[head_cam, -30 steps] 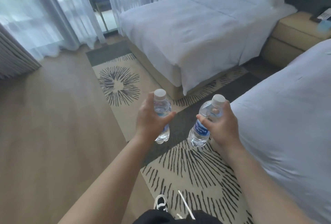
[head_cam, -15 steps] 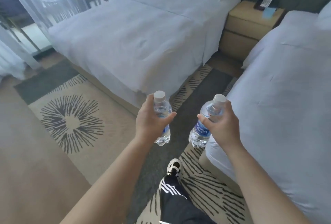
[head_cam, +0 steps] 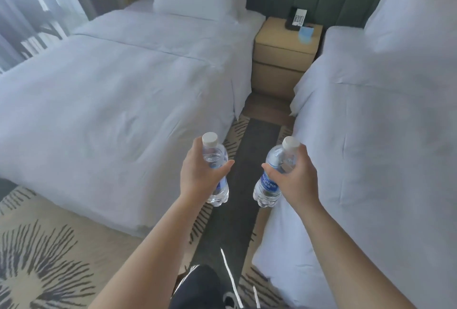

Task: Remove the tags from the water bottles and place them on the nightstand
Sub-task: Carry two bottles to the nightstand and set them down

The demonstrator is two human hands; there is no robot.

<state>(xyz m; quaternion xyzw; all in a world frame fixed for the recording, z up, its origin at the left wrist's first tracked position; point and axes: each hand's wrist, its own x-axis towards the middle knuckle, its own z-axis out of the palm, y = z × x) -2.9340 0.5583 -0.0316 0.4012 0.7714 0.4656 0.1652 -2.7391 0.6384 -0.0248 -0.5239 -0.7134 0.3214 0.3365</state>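
My left hand (head_cam: 201,177) grips a clear water bottle (head_cam: 215,160) with a white cap, held upright. In my right hand (head_cam: 295,180) is a second water bottle (head_cam: 270,185) with a blue label, tilted with its cap to the right. Both bottles hang over the dark carpet strip between two beds. The tan nightstand (head_cam: 279,56) stands far ahead between the bed heads, well beyond both hands. I cannot make out any tags on the bottles.
A white bed (head_cam: 111,110) lies to the left and another white bed (head_cam: 376,135) to the right, leaving a narrow aisle (head_cam: 249,160). A black phone (head_cam: 296,19) and a blue card (head_cam: 306,34) sit on the nightstand. My leg and shoe show at the bottom.
The view has swung right and forward, bringing the nightstand from the far right to straight ahead. Both hands keep the same hold on the bottles.
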